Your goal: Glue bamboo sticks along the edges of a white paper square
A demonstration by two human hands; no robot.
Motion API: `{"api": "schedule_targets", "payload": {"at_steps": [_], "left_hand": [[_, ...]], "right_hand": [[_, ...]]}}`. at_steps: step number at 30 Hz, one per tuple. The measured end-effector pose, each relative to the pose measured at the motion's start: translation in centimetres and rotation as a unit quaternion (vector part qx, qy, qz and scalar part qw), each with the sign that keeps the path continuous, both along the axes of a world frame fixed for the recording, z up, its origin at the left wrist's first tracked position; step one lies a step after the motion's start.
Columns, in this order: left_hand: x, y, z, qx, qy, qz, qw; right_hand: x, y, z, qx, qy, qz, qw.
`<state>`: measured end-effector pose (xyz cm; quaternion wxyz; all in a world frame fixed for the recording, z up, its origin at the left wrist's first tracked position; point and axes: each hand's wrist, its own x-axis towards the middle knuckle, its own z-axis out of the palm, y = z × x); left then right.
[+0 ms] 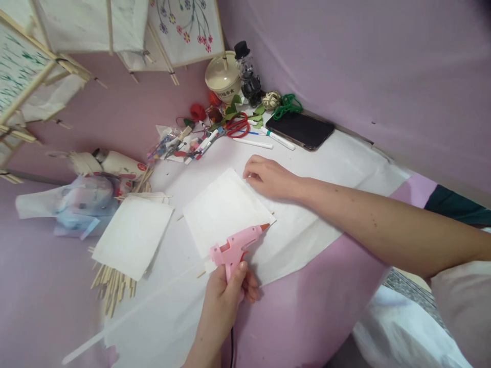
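One glue gun (240,241) is gripped in the left hand (226,291), above one white sheet (217,204). One right hand (270,176), loosely curled, meets the sheet's far edge; whether it pinches anything is unclear. The gun is pink, orange-tipped. A white cover (310,209) lies on the purple table (299,306) by a purple wall (383,66).

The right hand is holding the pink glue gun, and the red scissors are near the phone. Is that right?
Not quite. The head view shows the left hand holding the pink glue gun; the right hand isn't on it. The red scissors are near the phone, just as you said.
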<state>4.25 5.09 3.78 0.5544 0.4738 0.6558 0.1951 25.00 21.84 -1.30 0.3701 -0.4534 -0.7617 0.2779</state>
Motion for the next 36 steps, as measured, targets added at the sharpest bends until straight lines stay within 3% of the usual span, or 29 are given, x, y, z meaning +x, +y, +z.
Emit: {"api": "schedule_targets", "payload": {"at_steps": [6, 12, 26, 36], "left_hand": [[-0.4, 0.0, 0.0, -0.002, -0.005, 0.003, 1.000], [-1.4, -1.0, 0.4, 0.014, 0.000, 0.057, 0.998], [-2.3, -1.2, 0.3, 0.001, 0.002, 0.005, 1.000], [-3.0, -1.7, 1.0, 0.007, 0.044, 0.035, 0.998]], "right_hand": [[0.0, 0.0, 0.1, -0.008, -0.004, -0.002, 1.000], [0.0, 0.0, 0.1, -0.009, -0.003, -0.001, 1.000], [0.0, 0.1, -0.3, 0.011, -0.002, -0.006, 1.000], [0.1, 0.1, -0.2, 0.001, -0.006, -0.006, 1.000]]}}
